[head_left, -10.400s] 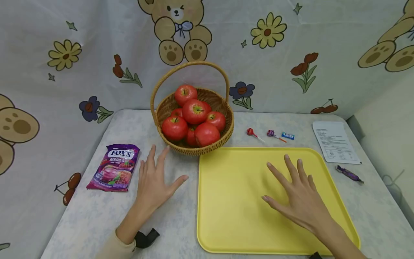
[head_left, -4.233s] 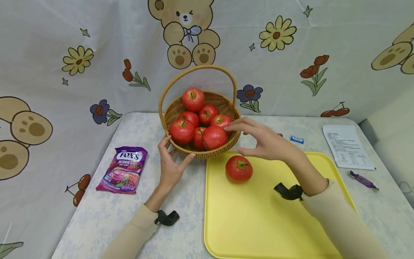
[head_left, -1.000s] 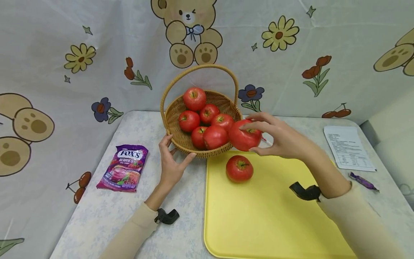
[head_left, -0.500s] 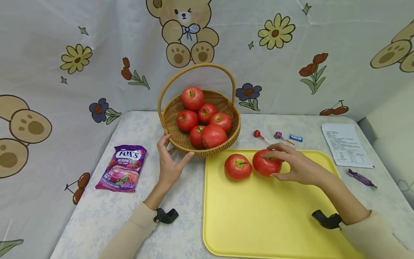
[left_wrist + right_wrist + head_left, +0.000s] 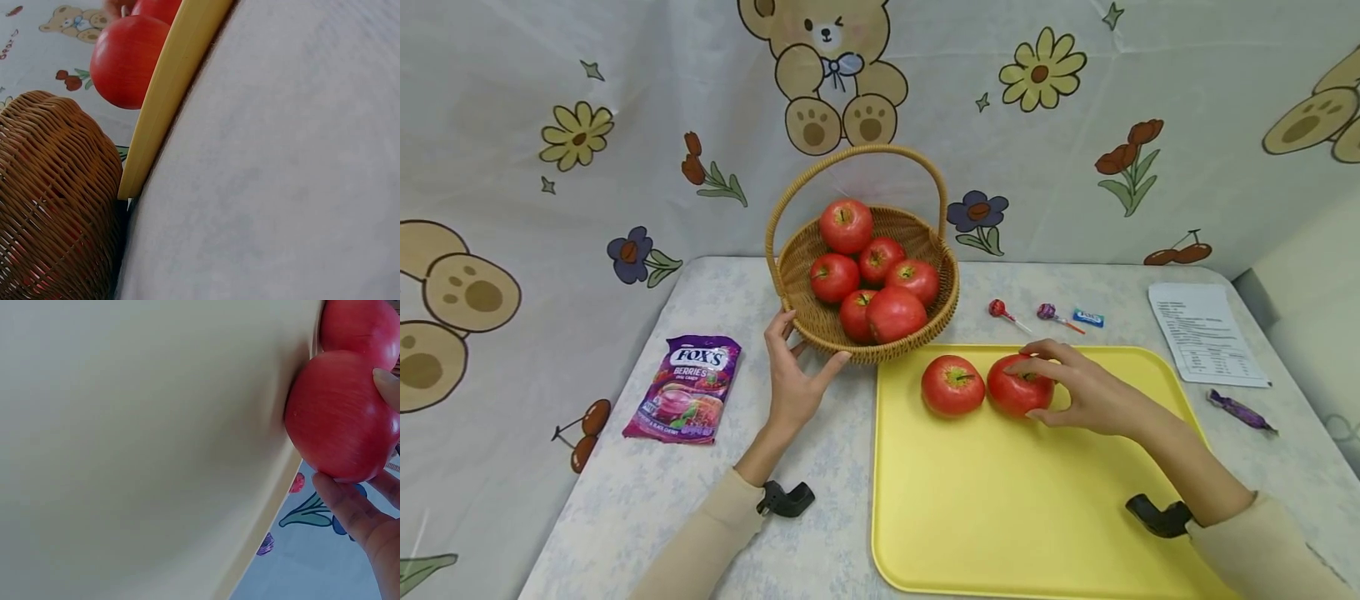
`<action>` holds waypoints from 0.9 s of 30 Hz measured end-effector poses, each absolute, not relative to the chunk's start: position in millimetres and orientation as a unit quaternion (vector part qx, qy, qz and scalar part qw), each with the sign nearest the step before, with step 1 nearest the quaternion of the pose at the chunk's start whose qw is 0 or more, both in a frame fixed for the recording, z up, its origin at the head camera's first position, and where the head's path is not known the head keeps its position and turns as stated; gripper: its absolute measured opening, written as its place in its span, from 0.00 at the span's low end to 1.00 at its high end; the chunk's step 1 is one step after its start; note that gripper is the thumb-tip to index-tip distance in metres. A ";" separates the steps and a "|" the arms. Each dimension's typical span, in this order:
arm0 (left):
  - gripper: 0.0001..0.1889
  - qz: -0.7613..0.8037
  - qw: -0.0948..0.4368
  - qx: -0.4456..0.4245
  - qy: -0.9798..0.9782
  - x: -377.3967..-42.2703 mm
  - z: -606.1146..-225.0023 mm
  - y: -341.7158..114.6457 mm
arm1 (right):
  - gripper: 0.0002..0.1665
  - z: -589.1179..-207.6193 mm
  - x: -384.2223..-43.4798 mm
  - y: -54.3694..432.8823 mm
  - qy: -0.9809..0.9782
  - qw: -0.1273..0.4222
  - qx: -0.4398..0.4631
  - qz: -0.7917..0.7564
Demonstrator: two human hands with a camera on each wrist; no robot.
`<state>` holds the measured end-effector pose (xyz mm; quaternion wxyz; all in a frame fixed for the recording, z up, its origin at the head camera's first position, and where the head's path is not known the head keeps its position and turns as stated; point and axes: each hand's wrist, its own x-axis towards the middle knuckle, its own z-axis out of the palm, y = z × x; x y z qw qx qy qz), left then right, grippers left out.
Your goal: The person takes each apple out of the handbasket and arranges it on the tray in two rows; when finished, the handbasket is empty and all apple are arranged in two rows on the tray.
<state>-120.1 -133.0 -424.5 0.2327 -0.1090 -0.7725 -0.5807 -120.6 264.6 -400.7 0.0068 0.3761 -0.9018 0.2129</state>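
My right hand (image 5: 1093,396) pinches a red apple (image 5: 1013,390) between thumb and fingers at the back of the yellow tray (image 5: 1000,508). Another apple (image 5: 952,387) sits just left of it, by the tray's back left corner. In the right wrist view the thumb and fingertips press the held apple (image 5: 340,419) from two sides. Several more apples (image 5: 896,316) lie in the wicker basket (image 5: 857,354). My left hand (image 5: 795,387) holds that basket at its front left, fingers at the side and thumb along the front. The left wrist view shows the basket (image 5: 62,156), not the hand.
A purple candy bag (image 5: 685,389) lies on the left. Behind the tray are a red lollipop (image 5: 997,308), a purple lollipop (image 5: 1047,312) and a small blue packet (image 5: 1087,317). A printed white sheet (image 5: 1206,333) and a purple wrapped candy (image 5: 1242,411) lie to the right.
My right hand has carried an apple from the basket's right side down onto the tray, beside the first apple there. The left hand has stayed at the basket.
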 end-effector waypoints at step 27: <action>0.33 -0.570 0.220 -0.102 -0.785 -118.4 -423.1 -132.2 | 0.37 -379.1 -114.3 252.9 -0.911 -0.015 0.385 0.148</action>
